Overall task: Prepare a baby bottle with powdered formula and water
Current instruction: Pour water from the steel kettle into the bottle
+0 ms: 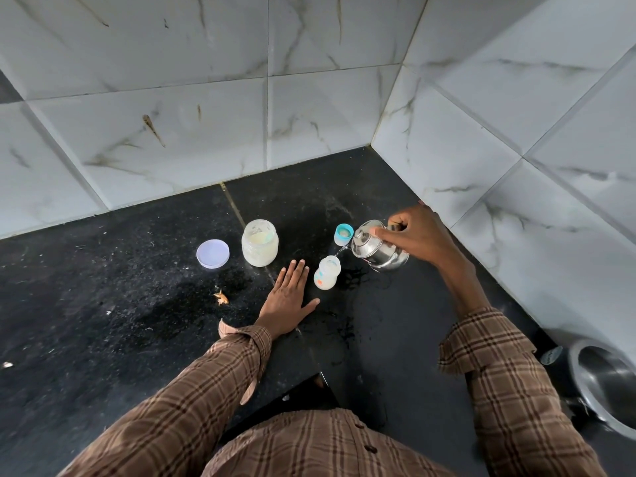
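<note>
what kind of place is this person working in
Most likely a home kitchen corner. A dark stone countertop meets marble-look wall tiles, a steel vessel sits at the right edge, and the right hand tips a small steel kettle over a baby bottle.

A steel bowl (pixel 605 383) sits at the dark counter's (pixel 103 321) right edge; an orange scrap (pixel 221 297) lies mid-counter.

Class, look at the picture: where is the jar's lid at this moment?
The lid lies flat on the dark counter, left of centre, just left of the open jar and apart from it.
</note>
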